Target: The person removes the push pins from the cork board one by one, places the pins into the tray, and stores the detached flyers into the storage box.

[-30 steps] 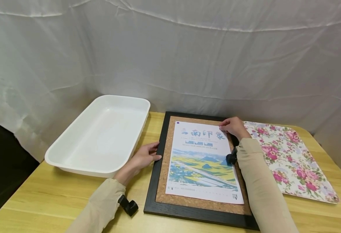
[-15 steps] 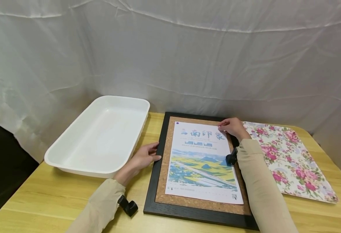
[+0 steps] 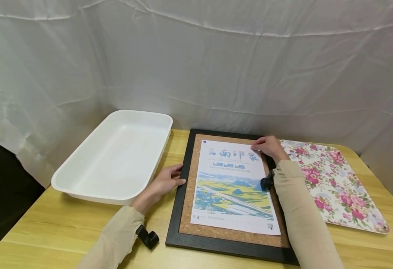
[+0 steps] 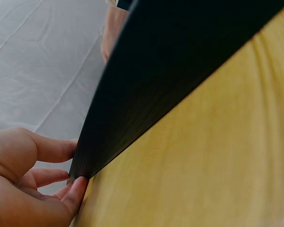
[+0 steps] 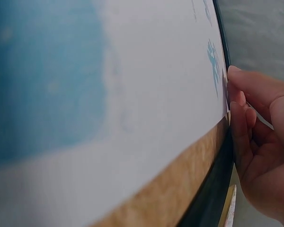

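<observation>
A printed poster (image 3: 233, 179) with a blue and yellow landscape lies on a black-framed cork board (image 3: 187, 209). A purple round pin (image 3: 204, 141) sits at its top-left corner. My right hand (image 3: 271, 147) pinches at the poster's top-right corner, thumb and fingertips close together; whether something small is between them is hidden. In the right wrist view, these fingertips (image 5: 233, 71) meet at the sheet's edge, beside the dark frame. My left hand (image 3: 164, 180) touches the frame's left side with thumb and fingers apart; the left wrist view shows the fingertips (image 4: 75, 191) against the dark side.
To the left stands a deep white plastic tray (image 3: 56, 179) close to my left forearm. On the right lies a white tray with pink flowers (image 3: 334, 183), partly behind my right sleeve. All stand on a wooden table (image 3: 62, 228), with a grey curtain (image 3: 196, 74) behind.
My right fingertips have shifted very slightly left at the poster's corner. The left hand stays against the frame, and the poster and board look still.
</observation>
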Demonstrator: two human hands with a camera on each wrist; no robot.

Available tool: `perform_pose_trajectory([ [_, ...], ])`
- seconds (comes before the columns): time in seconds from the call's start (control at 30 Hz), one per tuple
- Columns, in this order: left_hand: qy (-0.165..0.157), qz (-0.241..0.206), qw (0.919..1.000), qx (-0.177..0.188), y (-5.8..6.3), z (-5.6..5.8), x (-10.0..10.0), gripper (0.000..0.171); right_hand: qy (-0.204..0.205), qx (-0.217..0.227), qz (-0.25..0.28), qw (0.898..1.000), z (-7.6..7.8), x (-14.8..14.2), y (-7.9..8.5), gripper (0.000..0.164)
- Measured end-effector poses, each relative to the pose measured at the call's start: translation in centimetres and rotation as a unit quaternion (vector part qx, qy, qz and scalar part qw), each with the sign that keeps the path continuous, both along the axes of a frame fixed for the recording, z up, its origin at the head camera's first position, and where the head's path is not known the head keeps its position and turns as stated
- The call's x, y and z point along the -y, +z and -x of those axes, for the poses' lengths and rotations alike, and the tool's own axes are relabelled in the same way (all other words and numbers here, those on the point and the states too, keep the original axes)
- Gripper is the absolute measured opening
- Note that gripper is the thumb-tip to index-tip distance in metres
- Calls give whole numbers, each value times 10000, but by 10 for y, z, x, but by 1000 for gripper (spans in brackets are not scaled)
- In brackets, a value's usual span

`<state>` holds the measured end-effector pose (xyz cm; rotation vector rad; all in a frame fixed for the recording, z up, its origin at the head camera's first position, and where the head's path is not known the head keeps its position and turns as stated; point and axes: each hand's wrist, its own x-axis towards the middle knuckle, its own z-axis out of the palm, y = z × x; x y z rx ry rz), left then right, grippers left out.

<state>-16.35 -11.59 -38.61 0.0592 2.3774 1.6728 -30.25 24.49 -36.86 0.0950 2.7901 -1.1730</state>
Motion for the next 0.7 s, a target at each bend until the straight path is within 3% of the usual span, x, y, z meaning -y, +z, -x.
perform_pose_trajectory([
  [0.43, -29, -39, 10000, 1, 0, 1, 0, 63, -46, -137, 17, 9999, -4, -1, 4, 29],
  [0.7, -25, -41, 10000, 36, -1, 0, 1, 63, 202, -191, 122, 9995, -8, -5, 6, 30],
])
